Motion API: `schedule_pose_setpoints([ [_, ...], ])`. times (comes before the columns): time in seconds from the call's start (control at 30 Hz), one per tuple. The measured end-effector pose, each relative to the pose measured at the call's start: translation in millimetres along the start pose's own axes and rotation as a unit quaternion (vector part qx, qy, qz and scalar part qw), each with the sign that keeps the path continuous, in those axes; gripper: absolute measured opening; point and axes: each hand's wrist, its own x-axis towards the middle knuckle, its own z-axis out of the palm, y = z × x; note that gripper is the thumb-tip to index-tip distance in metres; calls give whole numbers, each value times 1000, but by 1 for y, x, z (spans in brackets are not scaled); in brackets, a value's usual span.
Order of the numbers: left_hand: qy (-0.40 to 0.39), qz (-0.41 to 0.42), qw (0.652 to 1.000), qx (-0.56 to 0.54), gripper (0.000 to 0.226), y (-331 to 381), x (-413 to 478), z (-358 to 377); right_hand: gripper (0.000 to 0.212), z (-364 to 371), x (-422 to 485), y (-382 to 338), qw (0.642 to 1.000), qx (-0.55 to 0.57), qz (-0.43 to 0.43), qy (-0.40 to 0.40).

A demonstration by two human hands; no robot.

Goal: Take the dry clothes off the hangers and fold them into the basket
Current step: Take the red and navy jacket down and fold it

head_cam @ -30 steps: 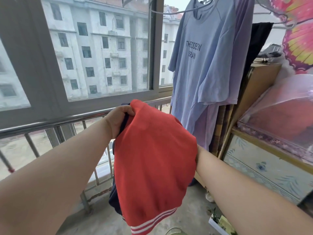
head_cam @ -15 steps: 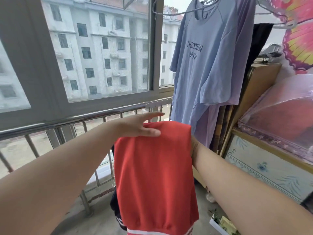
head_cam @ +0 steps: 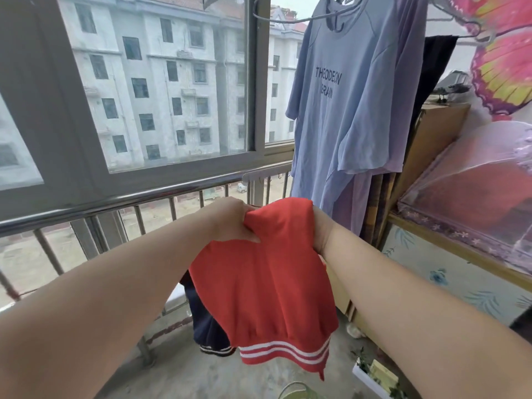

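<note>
The red garment [head_cam: 264, 283] is hanging on the near side of the steel railing [head_cam: 144, 200], with its bunched upper edge lying just below the top bar in this view. Its long axis is running top to bottom and leaning slightly, so that the lower end is sitting further right than the upper. The hem with the white stripes is pointing down at the floor, well below the railing's bar. A navy layer [head_cam: 204, 326] of the same piece is showing behind the red at the lower left, nearer the railing's posts. The left hand [head_cam: 233, 223] is reaching forward toward the railing, knuckles up and fingers curled, and is pinching a fold of red cloth at the upper left corner. The right hand [head_cam: 321, 231] is coming in from the right at the same height, against the upper right corner. Its fingers are lying behind the cloth, so whether it is grasping cannot be told. Above the railing's right end, a blue T-shirt [head_cam: 345, 96] is hanging upright on a wire hanger [head_cam: 288, 20].
</note>
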Motion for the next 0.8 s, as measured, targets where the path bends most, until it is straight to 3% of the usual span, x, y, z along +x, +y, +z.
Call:
schedule_pose_setpoints([
  [0.13,-50,-105,990,-78,36,-16,7,-5,35,-18,-1,-16,995,85,-34,-27],
  [0.27,-71,-165,975,-128,43,-25,11,-1,39,-32,-2,-7,997,15,-61,-46],
  [0.37,-66,-203,961,-177,47,-30,13,4,58,-30,-3,9,997,-40,-49,-35],
  [0.53,-41,-286,887,-359,48,-46,10,12,62,-28,-2,37,992,-109,-12,-62],
  [0.63,-2,-316,848,-425,50,-49,10,16,53,-20,-3,47,984,-163,-33,-62],
  [0.8,19,-318,812,-489,45,-44,16,16,40,-16,3,56,977,-200,-23,-66],
])
